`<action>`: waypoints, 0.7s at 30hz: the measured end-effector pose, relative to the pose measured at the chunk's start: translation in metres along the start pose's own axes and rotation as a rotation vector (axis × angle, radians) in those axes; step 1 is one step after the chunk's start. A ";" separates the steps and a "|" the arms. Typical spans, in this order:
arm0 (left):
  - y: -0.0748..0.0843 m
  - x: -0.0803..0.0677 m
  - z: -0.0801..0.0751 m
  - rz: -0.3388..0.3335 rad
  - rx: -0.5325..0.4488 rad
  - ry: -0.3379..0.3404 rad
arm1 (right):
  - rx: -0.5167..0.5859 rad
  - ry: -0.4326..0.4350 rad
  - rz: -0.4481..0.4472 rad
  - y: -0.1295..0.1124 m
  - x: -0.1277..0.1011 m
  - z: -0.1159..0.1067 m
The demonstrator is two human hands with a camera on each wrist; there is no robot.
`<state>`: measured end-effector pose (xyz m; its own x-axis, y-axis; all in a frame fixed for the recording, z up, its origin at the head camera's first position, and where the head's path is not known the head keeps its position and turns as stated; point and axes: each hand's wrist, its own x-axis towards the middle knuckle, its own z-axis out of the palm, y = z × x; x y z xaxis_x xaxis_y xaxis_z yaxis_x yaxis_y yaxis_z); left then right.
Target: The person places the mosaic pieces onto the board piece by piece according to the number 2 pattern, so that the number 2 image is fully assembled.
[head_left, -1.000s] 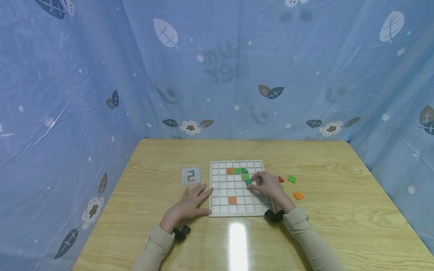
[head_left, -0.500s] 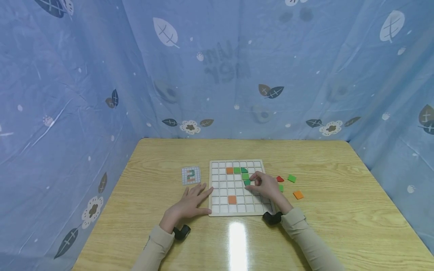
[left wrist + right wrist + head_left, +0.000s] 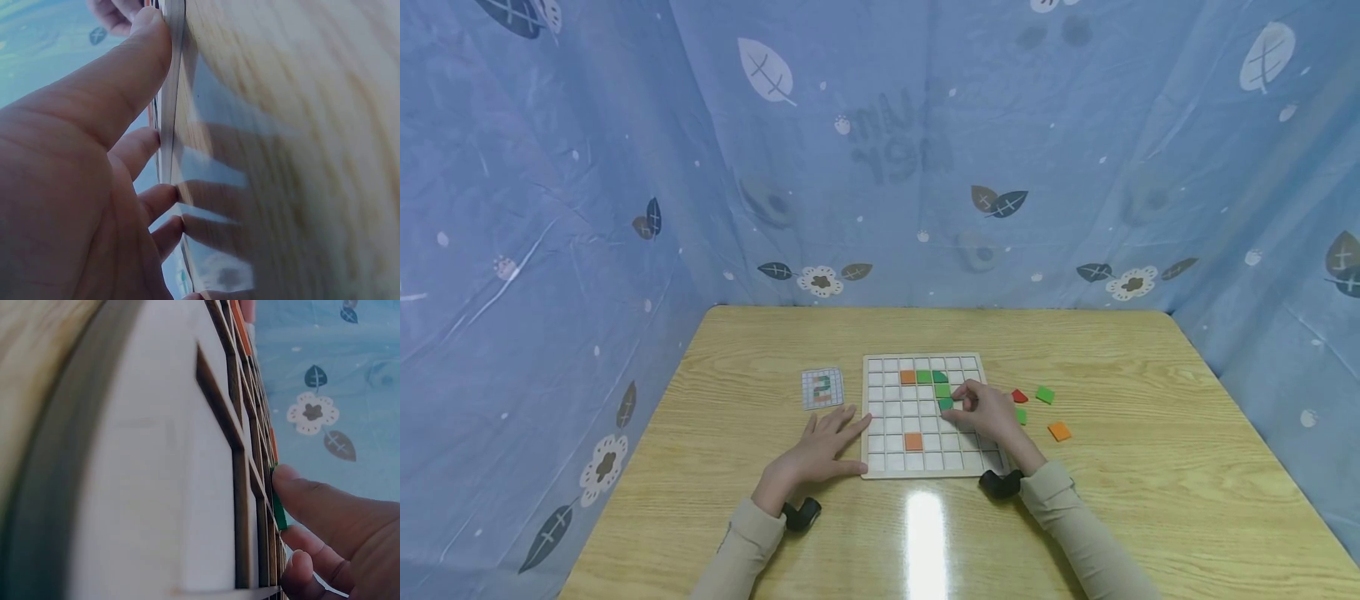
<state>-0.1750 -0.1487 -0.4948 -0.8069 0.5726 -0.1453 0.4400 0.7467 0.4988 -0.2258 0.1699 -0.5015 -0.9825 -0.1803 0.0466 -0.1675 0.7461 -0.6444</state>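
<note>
1. The right hand [image 3: 992, 414] lies over the right part of the gridded board [image 3: 880, 417], its fingers curled, with thumb and fingertip pinching a dark green tile [image 3: 946, 403]
2. That tile sits at a cell just near of the light green tile [image 3: 942, 390], in the board's right half; the right wrist view shows a fingertip [image 3: 294, 481] touching the tile's edge [image 3: 279, 515] at the grid
3. The left hand [image 3: 820, 454] rests flat on the table [image 3: 1150, 517], fingers spread and nearly straight, holding nothing; its fingertips touch the board's left edge, which the left wrist view confirms with the thumb [image 3: 134, 69] against the board's rim
4. On the board's far rows lie an orange tile [image 3: 907, 377] and two green ones to its right; another orange tile [image 3: 913, 442] lies nearer the person
5. Right of the board, loose on the table, lie a red piece [image 3: 1018, 396], a green square [image 3: 1045, 394] and an orange square [image 3: 1059, 431]
6. A small pattern card [image 3: 822, 388] lies left of the board
</note>
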 end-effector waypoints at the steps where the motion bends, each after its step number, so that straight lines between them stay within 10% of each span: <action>1: 0.000 0.000 0.000 0.001 0.001 0.001 | 0.002 0.006 -0.002 0.001 0.000 0.000; 21: 0.000 0.000 0.001 -0.017 0.002 -0.006 | 0.048 0.008 -0.021 0.005 0.001 0.000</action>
<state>-0.1746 -0.1482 -0.4953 -0.8117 0.5620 -0.1589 0.4273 0.7570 0.4944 -0.2271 0.1730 -0.5048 -0.9794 -0.1906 0.0663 -0.1843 0.7106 -0.6791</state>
